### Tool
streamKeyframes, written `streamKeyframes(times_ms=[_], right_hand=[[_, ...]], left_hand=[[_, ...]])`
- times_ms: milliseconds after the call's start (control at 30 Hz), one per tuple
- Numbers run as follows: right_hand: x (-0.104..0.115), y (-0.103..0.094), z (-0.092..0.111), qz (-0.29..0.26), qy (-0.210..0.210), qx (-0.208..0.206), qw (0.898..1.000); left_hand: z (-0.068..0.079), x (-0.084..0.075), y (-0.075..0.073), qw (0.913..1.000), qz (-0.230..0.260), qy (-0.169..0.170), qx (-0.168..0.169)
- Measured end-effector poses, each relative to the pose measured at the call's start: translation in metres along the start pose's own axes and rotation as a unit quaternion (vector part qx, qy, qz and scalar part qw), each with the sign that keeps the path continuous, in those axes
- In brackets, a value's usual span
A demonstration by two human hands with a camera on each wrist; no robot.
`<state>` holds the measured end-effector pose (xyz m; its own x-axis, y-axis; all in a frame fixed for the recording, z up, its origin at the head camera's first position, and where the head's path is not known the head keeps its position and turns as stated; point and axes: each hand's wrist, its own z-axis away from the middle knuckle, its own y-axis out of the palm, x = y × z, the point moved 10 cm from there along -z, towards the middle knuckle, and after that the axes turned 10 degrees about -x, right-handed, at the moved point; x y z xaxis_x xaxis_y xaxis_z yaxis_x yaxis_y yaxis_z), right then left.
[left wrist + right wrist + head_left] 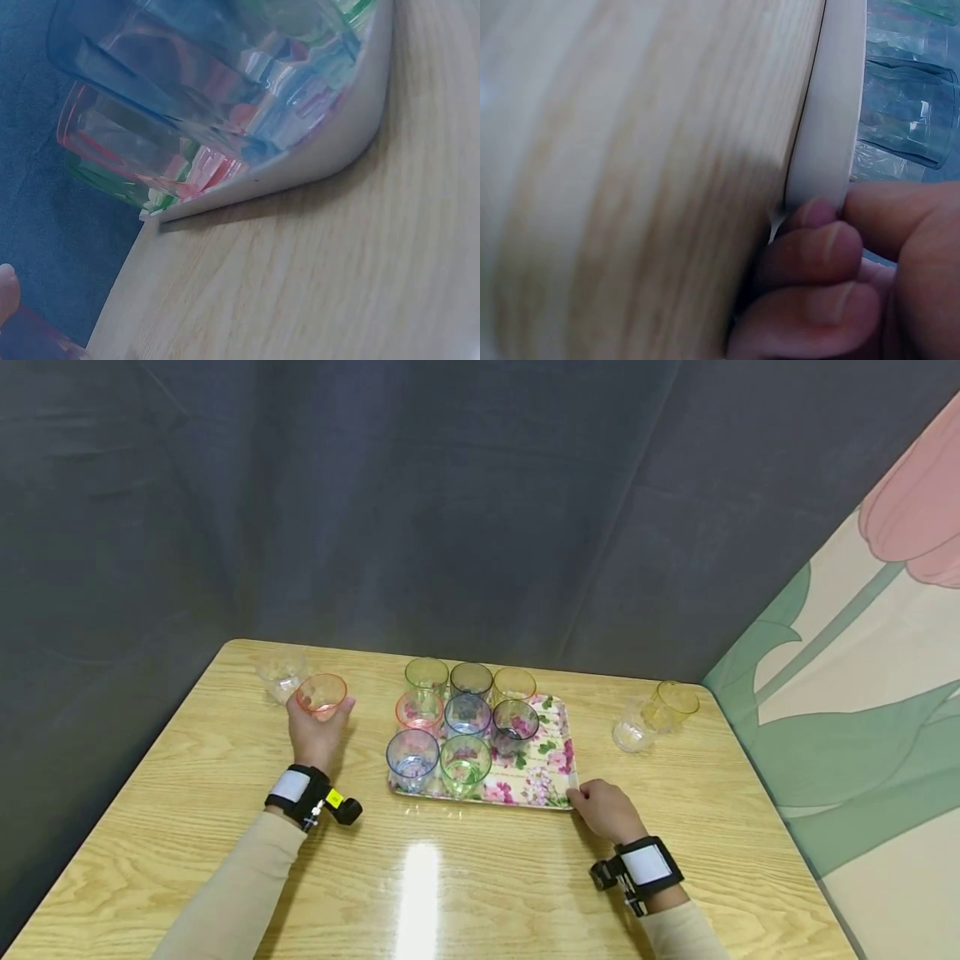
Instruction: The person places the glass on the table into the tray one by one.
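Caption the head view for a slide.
Left hand holds an orange cup; right hand grips a flowered tray carrying other cups.

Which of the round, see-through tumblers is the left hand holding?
The orange-tinted transparent tumbler, the only one gripped: the left hand holds it left of the flower-patterned rectangular tray. The similar red-rimmed transparent tumbler stands on that tray.
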<state>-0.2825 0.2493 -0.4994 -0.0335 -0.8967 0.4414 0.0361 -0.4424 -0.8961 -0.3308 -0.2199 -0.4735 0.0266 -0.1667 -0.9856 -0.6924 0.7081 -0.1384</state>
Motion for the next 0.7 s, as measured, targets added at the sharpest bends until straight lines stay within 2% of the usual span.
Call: streamKeyframes(times_ms=[267, 467, 533, 700], right_hand=[[-0.001, 0.002, -0.001, 0.001, 0.006, 0.007, 1.0], [0.0, 0.0, -0.001, 0.004, 0.001, 0.004, 1.0], [0.0, -0.001, 0.0, 0.005, -0.001, 0.004, 1.0], [0.002, -0.002, 0.001, 0.002, -0.007, 0.001, 1.0]], left_hand=[[0.005, 0.003, -0.008, 0.9999, -0.004, -0.01, 0.003], [0.018, 0.002, -0.015, 0.9987, 0.023, -0.034, 0.031], [0.024, -0.001, -0.017, 0.9983, 0.021, -0.037, 0.042], [0.037, -0.017, -0.024, 0.9977, 0.003, -0.018, 0.066]])
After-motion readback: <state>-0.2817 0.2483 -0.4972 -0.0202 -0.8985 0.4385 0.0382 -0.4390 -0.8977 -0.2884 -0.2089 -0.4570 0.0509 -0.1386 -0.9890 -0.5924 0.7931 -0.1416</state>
